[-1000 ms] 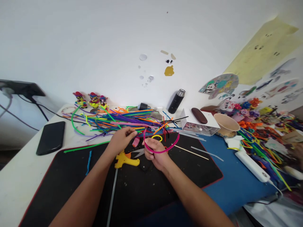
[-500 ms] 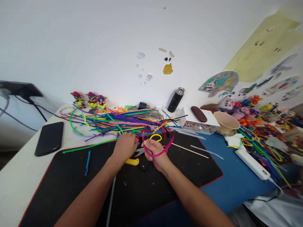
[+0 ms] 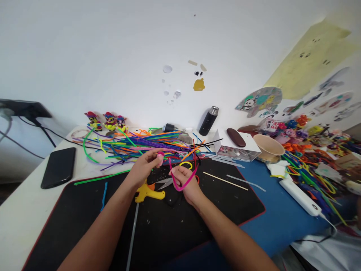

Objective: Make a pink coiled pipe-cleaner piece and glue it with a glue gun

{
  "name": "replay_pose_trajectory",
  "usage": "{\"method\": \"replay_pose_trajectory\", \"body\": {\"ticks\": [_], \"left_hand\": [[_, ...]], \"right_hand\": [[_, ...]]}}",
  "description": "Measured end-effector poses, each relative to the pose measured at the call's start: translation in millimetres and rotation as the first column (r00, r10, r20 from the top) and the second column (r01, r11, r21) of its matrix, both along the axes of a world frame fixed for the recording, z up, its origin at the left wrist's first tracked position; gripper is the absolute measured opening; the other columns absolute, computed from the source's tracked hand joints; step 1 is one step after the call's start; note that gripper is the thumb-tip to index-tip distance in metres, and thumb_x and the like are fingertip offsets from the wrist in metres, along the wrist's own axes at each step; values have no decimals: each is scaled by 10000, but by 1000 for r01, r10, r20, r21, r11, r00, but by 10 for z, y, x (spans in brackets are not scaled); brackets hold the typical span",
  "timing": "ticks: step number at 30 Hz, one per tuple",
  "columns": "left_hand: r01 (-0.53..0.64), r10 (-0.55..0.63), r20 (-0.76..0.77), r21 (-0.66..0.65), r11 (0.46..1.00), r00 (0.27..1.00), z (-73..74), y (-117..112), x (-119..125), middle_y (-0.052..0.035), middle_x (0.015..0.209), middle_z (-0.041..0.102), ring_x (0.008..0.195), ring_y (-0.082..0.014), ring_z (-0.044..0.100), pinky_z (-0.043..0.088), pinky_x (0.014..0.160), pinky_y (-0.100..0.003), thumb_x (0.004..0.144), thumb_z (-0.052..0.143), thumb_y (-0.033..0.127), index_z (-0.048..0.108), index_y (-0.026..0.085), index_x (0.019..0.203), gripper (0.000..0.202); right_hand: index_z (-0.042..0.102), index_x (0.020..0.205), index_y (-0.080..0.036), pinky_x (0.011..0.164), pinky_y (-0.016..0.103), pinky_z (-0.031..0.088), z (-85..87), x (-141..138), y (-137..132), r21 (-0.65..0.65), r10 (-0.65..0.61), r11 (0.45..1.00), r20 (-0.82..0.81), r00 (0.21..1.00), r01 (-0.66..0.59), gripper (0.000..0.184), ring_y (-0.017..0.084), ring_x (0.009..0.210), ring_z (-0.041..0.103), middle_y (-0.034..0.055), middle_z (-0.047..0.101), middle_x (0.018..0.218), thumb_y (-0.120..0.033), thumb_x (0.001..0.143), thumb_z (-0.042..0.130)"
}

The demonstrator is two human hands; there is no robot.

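My left hand (image 3: 145,165) is raised a little above the black mat (image 3: 84,222) and pinches a small pink coiled piece (image 3: 160,159) between its fingertips. My right hand (image 3: 184,180) is closed on a pink pipe cleaner (image 3: 180,185) bent into a loop, its free end sticking up. A yellow glue gun (image 3: 149,193) and a pair of scissors (image 3: 165,183) lie on the mat just below and between my hands. A yellow pipe cleaner loop (image 3: 186,164) lies just behind my right hand.
A heap of coloured pipe cleaners (image 3: 135,145) spreads behind the hands. A black phone (image 3: 58,166) lies left, three small figures (image 3: 108,120) at the wall. A black bottle (image 3: 208,120), white box (image 3: 237,148), paper bowl (image 3: 268,146), power strip (image 3: 299,195) and more craft clutter stand right.
My left hand picked the small pink piece up off the mat and lifted it. The pink pipe cleaner in my right hand has folded from a wide arc into a tighter loop.
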State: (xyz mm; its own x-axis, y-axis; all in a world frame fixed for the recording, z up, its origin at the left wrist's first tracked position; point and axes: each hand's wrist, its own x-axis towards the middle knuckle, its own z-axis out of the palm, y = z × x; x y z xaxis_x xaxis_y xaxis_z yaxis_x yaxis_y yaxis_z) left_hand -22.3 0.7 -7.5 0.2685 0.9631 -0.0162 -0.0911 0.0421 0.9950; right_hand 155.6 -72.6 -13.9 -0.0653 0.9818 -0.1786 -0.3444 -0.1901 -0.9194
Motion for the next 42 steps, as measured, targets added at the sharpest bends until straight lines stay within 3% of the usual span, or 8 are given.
{"method": "replay_pose_trajectory", "body": {"ticks": [5,9,13,17,22,28,37,42], "left_hand": [[13,25,191,-193,981,981,13,-11,7,-23,904,722,796,-166,661,554,784,-317,637,984,472,751,180,1098,593],[3,32,215,-163,987,976,1,5,10,-20,901,745,829,-161,689,538,786,-276,614,1009,389,733,176,1051,559],[-29,65,237,-150,988,969,46,-23,43,19,777,708,685,-120,631,468,613,-221,587,1015,380,663,182,925,526],[31,15,268,-164,986,963,113,-102,110,25,766,712,666,-129,638,504,611,-237,622,998,395,664,202,1065,587],[115,-67,244,-186,976,967,102,-147,171,-9,814,734,701,-128,662,573,696,-266,648,982,461,723,172,962,500],[126,-75,219,-227,966,973,90,-139,169,-38,910,764,782,-165,704,607,799,-317,603,996,462,763,172,944,504],[126,-118,67,-129,984,991,153,-169,145,11,682,673,609,-125,571,484,606,-245,670,933,493,752,183,824,390],[160,-159,20,-94,983,987,149,-165,137,-26,731,713,625,-156,576,470,596,-274,683,912,512,825,185,940,424]], "right_hand": [[711,782,-158,386,210,178,-42,17,16,-11,-50,999,-20,999,50,409,49,358,306,-107,397,454,-539,775,860],[698,783,-160,386,208,169,-38,7,31,5,-75,997,-22,997,75,365,47,344,304,-101,415,445,-499,806,829],[676,790,-163,377,206,154,3,-28,39,-11,-93,996,-27,995,93,370,48,340,318,-95,440,468,-501,792,826],[659,812,-169,370,204,157,27,-71,42,-12,-97,995,-27,995,96,375,56,339,352,-90,469,483,-508,789,818],[598,768,-195,363,198,167,32,-81,64,-1,-119,993,-20,993,119,394,63,339,385,-82,500,498,-528,788,807],[604,765,-196,361,198,158,39,-33,73,26,-133,991,-1,991,133,417,63,337,373,-84,493,483,-561,793,803],[609,773,-206,374,208,248,30,-1,99,91,-184,981,135,974,173,386,70,361,386,-101,471,488,-548,820,782],[610,762,-211,373,218,258,38,6,123,104,-212,975,199,957,194,390,78,369,391,-98,465,489,-559,830,774]]}}
